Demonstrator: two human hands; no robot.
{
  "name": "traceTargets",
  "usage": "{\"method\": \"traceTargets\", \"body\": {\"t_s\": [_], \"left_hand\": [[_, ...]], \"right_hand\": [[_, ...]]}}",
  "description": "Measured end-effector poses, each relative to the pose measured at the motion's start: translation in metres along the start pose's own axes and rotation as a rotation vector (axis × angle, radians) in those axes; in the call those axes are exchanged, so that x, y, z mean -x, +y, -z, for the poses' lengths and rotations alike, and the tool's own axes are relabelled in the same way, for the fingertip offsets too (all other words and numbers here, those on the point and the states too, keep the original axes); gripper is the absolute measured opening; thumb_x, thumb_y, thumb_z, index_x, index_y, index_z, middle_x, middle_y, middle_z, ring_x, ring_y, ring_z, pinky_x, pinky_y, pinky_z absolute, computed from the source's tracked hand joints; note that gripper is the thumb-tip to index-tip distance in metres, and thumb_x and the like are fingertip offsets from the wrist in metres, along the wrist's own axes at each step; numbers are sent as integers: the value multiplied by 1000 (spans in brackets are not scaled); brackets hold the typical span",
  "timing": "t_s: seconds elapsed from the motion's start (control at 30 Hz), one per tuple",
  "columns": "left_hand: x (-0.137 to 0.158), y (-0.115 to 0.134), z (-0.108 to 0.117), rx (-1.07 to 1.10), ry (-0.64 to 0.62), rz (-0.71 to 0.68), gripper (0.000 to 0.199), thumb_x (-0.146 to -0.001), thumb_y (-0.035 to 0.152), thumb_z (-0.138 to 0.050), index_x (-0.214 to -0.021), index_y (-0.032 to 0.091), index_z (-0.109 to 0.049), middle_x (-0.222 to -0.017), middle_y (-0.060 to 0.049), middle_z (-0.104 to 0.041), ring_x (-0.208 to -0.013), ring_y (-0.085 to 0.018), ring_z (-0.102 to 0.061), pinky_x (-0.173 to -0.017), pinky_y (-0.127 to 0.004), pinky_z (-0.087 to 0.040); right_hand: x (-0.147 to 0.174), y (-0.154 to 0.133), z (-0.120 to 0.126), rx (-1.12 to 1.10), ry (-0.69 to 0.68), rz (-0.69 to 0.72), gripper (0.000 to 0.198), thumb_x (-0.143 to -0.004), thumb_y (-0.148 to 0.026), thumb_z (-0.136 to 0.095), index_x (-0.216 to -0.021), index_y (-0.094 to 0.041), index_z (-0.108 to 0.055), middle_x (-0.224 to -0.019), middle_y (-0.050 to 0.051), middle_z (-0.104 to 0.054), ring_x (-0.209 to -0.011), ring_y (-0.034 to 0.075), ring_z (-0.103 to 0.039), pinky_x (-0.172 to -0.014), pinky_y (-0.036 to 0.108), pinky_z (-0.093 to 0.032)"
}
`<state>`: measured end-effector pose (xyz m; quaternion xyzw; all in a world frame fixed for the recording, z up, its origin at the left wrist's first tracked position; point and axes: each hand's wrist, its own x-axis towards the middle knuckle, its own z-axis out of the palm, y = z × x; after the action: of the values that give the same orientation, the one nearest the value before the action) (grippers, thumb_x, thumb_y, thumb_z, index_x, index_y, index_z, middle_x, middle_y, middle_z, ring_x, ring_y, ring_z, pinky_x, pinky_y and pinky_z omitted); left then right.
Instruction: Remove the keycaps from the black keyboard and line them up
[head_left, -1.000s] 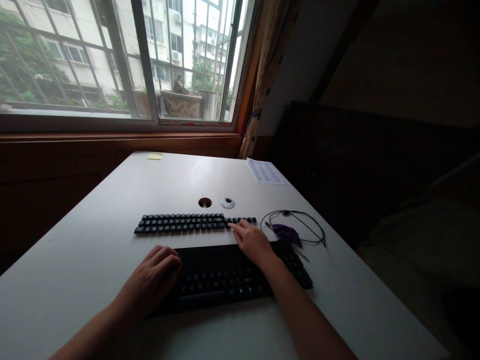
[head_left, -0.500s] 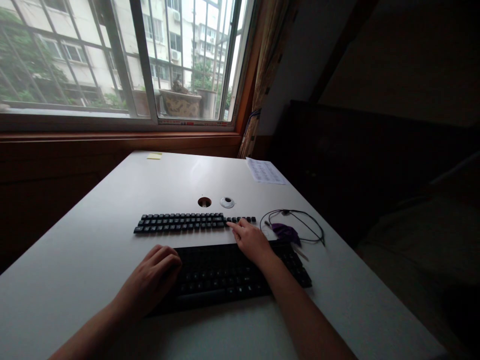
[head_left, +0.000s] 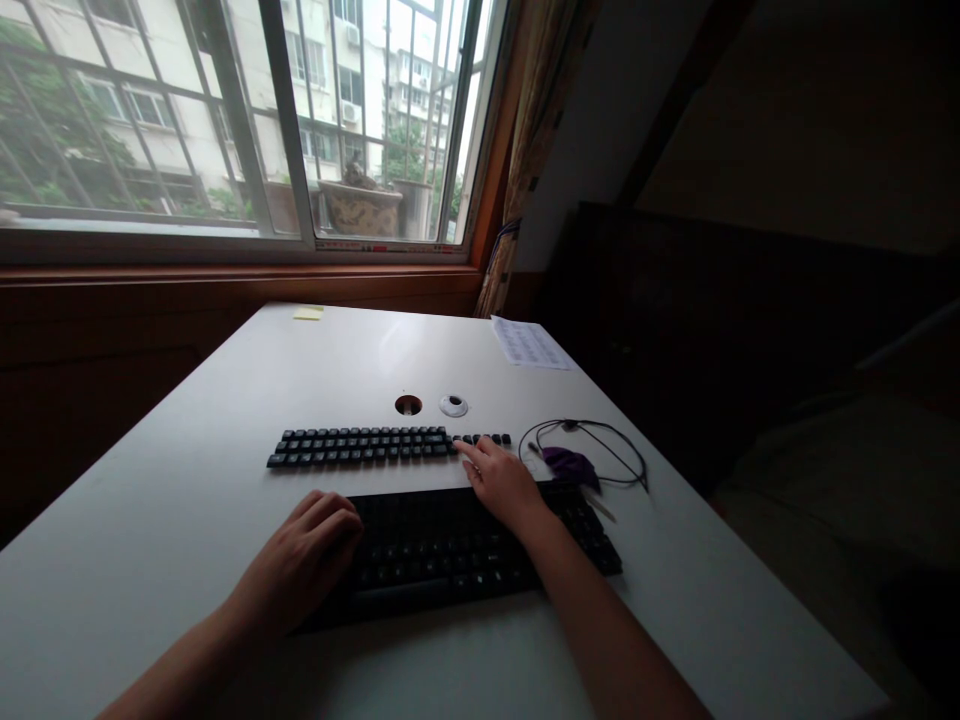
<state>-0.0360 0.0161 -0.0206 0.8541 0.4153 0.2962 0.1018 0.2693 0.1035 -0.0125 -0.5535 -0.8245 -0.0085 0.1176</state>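
Note:
A black keyboard (head_left: 420, 580) lies on the white table, its lower rows fitted with keycaps and its upper part showing dark and flat. My left hand (head_left: 319, 540) is curled over the keyboard's left end, fingertips hidden from view. Beyond the keyboard, loose black keycaps (head_left: 360, 445) stand in neat rows, with a shorter row of keycaps (head_left: 495, 439) to their right. My right hand (head_left: 499, 480) reaches across the keyboard, index finger stretched out at the gap between these groups, touching or just over a keycap. Its other fingers are partly bent, and nothing shows in them.
Right of the keycaps lie a coiled black cable (head_left: 637, 455), a purple cloth (head_left: 571, 466) and a thin pale tool (head_left: 600, 505). Farther back are a table hole (head_left: 409, 405), a round grommet cover (head_left: 453, 405), a printed sheet (head_left: 529, 343) and yellow sticky notes (head_left: 308, 313).
Almost nothing differs. My right index finger has shifted very slightly upward at the keycaps; my left hand stays on the keyboard.

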Motion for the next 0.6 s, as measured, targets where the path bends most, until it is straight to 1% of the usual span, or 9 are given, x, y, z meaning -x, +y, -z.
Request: {"method": "traceTargets", "body": {"t_s": [0.07, 0.13, 0.27, 0.33, 0.4, 0.5, 0.57, 0.6], "left_hand": [[0, 0, 0, 0, -1, 1, 12, -97, 18, -47, -93, 20, -58, -97, -6, -60, -90, -20, -53, -78, -34, -48], [0, 0, 0, -2, -2, 0, 11, -97, 19, -47, -94, 20, -58, -97, -6, -60, -90, -20, -53, -79, -35, -48], [0, 0, 1, 2, -8, 0, 10, -97, 17, -47, -94, 20, -56, -97, -6, -59, -91, -20, -52, -78, -34, -48], [1, 0, 1, 5, -8, 1, 10, -97, 17, -47, -95, 21, -56, -97, -6, -59, -92, -21, -52, -79, -34, -48], [1, -2, 0, 5, -12, -2, 10, -97, 17, -47, -95, 21, -56, -98, -6, -59, -92, -21, -52, -79, -35, -48], [3, -5, -2, -5, -18, -6, 10, -96, 17, -47, -96, 21, -57, -98, -6, -59, -92, -21, -52, -79, -35, -48], [3, -6, -3, -14, -24, -2, 10, -96, 18, -47, -96, 21, -57, -98, -6, -59, -91, -21, -52, -78, -35, -48], [3, -7, -3, -16, -29, 0, 10, -96, 18, -47, -96, 21, -57, -98, -6, -59, -91, -21, -52, -78, -35, -48]], "right_hand": [[0, -1, 2, -48, 48, 10, 37, -98, -27, -45, -133, -25, -56, -108, 7, -63, -97, 21, -60, -88, 30, -45], [1, -1, 6, -117, 127, 19, 33, -98, -27, -44, -127, -21, -59, -109, 9, -63, -101, 22, -59, -92, 32, -44], [4, 5, 21, -277, 301, 13, 29, -100, -29, -38, -108, -18, -63, -101, 10, -66, -98, 22, -59, -92, 34, -45], [7, 11, 32, -360, 397, -25, 31, -101, -32, -35, -100, -18, -63, -95, 9, -66, -94, 22, -60, -89, 34, -46], [12, 20, 45, -452, 478, -105, 34, -101, -36, -35, -94, -18, -63, -87, 7, -66, -85, 20, -62, -82, 33, -47], [21, 30, 61, -653, 508, -254, 44, -100, -47, -34, -88, -18, -64, -74, 4, -65, -65, 16, -59, -64, 28, -48], [27, 33, 69, -791, 505, -319, 49, -99, -53, -34, -85, -17, -65, -71, 5, -65, -61, 16, -59, -58, 27, -47], [30, 33, 72, -844, 507, -335, 51, -98, -54, -33, -84, -17, -65, -72, 5, -66, -62, 16, -60, -59, 27, -48]]}}
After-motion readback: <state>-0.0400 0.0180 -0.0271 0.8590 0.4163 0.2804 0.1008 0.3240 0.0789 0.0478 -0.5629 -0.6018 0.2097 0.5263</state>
